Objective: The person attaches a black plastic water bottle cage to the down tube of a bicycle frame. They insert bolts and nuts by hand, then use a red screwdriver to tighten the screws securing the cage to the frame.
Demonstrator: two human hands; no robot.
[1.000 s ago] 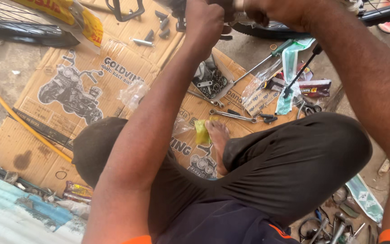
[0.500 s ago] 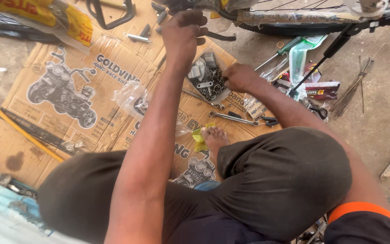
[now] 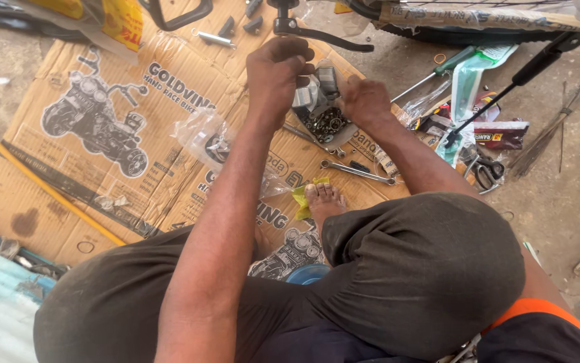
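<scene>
While both hands work, flattened cardboard covers the dusty concrete ground.

bare cardboard lies open at nine o'clock of the hands. at twelve o'clock a black lever and bicycle wheel block. at three o'clock a screwdriver and scissors crowd; a wrench lies at six o'clock.

Open-air bicycle repair spot: flattened cardboard spread on ground, spanner, screwdriver, tray of nuts, wheel seen.
</scene>
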